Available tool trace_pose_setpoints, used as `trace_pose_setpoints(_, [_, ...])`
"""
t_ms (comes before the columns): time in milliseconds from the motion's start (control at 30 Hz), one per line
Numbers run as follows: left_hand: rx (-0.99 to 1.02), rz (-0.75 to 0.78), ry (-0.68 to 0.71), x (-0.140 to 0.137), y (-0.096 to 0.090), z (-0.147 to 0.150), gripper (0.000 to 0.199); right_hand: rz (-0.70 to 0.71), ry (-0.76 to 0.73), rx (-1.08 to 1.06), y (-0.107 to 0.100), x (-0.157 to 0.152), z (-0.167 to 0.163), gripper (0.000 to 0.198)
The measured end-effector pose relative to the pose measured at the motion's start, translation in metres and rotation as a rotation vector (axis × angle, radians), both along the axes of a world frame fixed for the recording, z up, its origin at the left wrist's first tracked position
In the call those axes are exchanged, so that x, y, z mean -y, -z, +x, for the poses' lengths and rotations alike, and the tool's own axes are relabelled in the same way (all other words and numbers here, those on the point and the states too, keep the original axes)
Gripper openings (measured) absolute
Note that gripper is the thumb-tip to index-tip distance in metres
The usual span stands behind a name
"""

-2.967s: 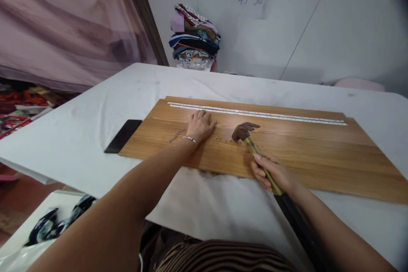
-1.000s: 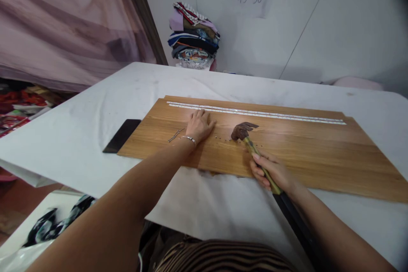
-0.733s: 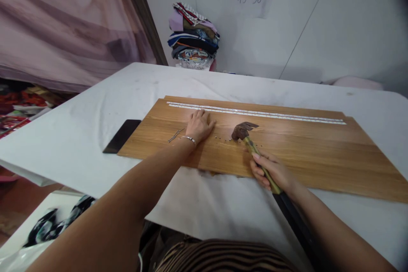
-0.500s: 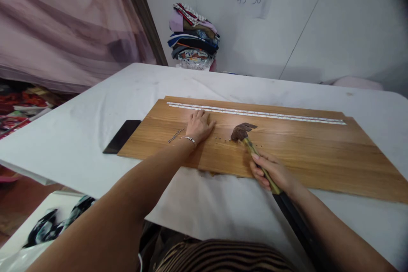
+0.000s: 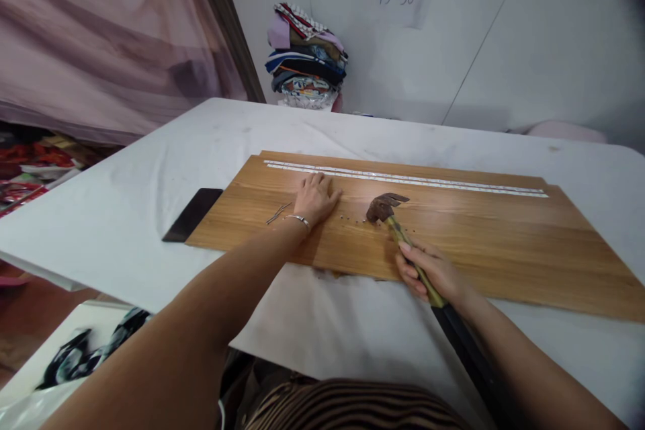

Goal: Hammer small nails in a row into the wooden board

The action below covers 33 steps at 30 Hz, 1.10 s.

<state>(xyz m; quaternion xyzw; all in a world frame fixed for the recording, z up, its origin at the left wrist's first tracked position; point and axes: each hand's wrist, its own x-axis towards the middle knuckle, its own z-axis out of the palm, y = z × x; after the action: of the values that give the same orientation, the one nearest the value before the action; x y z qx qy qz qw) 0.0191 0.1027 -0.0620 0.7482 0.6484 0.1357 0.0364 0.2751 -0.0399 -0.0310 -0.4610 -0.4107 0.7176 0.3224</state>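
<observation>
My left hand (image 5: 315,200) lies flat on a long wooden board (image 5: 484,242), fingers stretched toward two thin white strips (image 5: 403,179) with small markings. Several loose nails (image 5: 278,213) rest on the board left of that wrist. In my right hand (image 5: 428,269) is a claw hammer (image 5: 381,208) with a rusty head and a yellow and black handle, gripped partway along the handle. The hammer head is low at the board, among a row of small nail heads (image 5: 349,218); whether it touches one cannot be made out.
The board lies on a table with a white cover (image 5: 125,215). A dark flat phone-like slab (image 5: 193,215) is at its left end. Behind the table, folded clothes (image 5: 306,60) are stacked by the wall. A pink curtain (image 5: 111,33) hangs at the left.
Almost nothing differs. Both hands and the hammer keep their places on the board, and the view has shifted very slightly.
</observation>
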Motion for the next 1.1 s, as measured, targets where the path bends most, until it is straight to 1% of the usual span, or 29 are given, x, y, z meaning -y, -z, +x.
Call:
trace_pose_setpoints(100, [-0.009,0.003,0.002,0.0006,-0.0011,0.0005,0.04,-0.004,0.012,-0.005,-0.0011,0.0006,0.0,0.059])
trace_pose_setpoints(333, [-0.009,-0.002,-0.001,0.0007,-0.0013,0.0009,0.039,-0.023,-0.017,0.024,-0.0021,0.0005,-0.0001,0.056])
trace_pose_setpoints(533, [-0.012,0.005,0.004,0.0009,-0.0014,0.0009,0.04,-0.009,0.0,0.009,0.0012,0.0006,0.0002,0.06])
trace_pose_setpoints(1100, [-0.017,-0.005,-0.005,0.0009,-0.0023,0.0012,0.041,-0.015,-0.004,0.018,0.0029,-0.0003,0.0011,0.055])
